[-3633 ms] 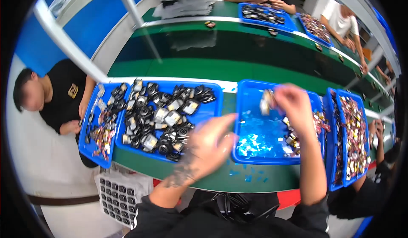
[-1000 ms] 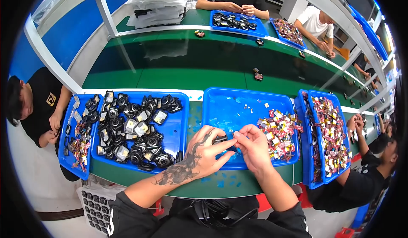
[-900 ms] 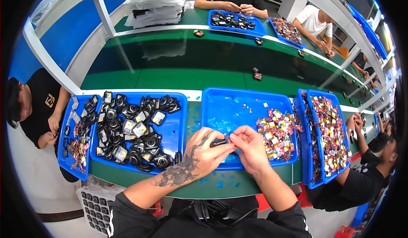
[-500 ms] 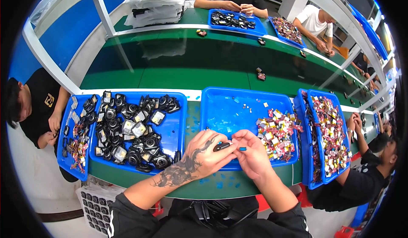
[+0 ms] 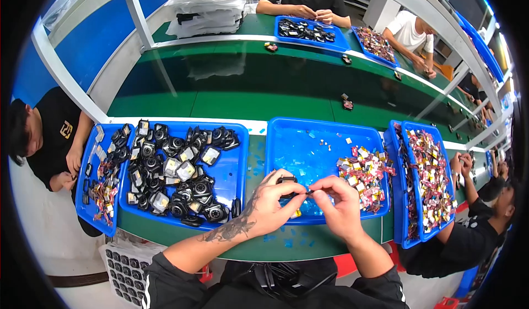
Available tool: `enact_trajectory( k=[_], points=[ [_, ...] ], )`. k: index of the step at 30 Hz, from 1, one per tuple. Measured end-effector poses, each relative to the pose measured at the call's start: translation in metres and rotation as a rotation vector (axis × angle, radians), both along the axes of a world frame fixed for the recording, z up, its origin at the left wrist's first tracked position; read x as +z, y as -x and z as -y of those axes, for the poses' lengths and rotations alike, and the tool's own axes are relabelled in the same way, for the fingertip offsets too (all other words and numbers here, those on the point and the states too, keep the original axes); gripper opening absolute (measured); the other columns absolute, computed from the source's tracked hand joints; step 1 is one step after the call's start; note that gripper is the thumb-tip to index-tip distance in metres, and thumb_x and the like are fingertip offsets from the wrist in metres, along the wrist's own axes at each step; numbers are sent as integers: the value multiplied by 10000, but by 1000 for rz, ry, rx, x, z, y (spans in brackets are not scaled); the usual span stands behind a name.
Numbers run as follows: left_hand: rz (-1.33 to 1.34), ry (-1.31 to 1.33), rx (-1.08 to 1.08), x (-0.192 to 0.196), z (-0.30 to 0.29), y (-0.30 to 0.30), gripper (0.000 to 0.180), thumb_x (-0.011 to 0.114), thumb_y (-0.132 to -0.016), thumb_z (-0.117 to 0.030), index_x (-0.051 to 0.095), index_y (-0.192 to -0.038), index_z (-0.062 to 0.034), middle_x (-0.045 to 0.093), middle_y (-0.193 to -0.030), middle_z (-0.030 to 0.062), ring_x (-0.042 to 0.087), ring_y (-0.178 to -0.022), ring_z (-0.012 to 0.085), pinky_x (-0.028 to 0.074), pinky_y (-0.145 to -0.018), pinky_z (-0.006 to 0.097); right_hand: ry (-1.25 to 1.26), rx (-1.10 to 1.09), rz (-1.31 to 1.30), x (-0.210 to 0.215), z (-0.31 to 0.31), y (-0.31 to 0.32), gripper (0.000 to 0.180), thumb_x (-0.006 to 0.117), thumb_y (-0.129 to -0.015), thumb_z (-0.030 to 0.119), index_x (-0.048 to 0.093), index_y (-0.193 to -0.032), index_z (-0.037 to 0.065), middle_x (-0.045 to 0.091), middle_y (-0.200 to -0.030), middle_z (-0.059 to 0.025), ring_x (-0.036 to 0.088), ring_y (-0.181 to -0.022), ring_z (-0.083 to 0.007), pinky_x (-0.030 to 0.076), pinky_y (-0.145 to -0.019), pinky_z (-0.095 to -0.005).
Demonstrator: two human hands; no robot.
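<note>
My left hand (image 5: 274, 201) is closed around a small black plastic housing (image 5: 285, 180), which is largely covered by the fingers. Against its fingertips, my right hand (image 5: 338, 203) pinches thumb and forefinger together; what lies between them is too small to make out. Both hands are over the front of a blue tray (image 5: 325, 122) with a pile of small red, white and yellow wired parts (image 5: 365, 178) on its right side. To the left, another blue tray (image 5: 238, 143) holds many black housings with round faces (image 5: 182, 171).
Stacked blue trays with more wired parts (image 5: 432, 176) stand at right, and a mixed tray (image 5: 104, 179) at far left. Blue scraps (image 5: 287, 243) litter the green table. Beyond runs a green conveyor (image 5: 264, 99) carrying a few parts. Co-workers sit around; a white metal frame (image 5: 69, 69) rises at left.
My right hand has turned, its fingertips drawing in against the left hand's; the blue piece seen at them before is no longer distinct. The whole view has shifted slightly.
</note>
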State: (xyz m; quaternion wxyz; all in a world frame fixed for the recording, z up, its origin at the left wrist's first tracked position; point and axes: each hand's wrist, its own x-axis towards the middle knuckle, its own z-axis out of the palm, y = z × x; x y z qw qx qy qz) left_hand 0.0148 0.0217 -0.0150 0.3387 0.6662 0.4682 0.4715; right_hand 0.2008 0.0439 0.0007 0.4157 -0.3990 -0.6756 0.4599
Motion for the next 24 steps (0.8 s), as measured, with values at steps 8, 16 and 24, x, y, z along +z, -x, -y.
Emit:
enact_trajectory(
  k=[8,16,24],
  points=[
    [29,-3,-71,5,3,3,100,749,-792,-78,713,-872,-28,602,-904,89,594,-889,227,482,-792,343,454,108,-248,10,-6,-8,105,675,-896,73,645,-900,-28,670,-869,-46,626,-765,-101,507,-714,-240],
    [-66,-79,-82,2,-2,3,113,767,-774,-72,725,-870,-31,609,-905,91,597,-873,212,486,-764,337,517,247,-179,-8,-14,-6,159,584,-970,154,619,-919,7,607,-826,2,529,-727,-61,440,-671,-210],
    [76,146,-88,3,-2,8,107,767,-782,-54,722,-873,-23,604,-909,68,595,-852,154,492,-736,285,307,202,-102,6,-10,-7,122,571,-970,98,605,-966,-20,617,-872,-15,577,-815,-66,491,-734,-239]
  ],
)
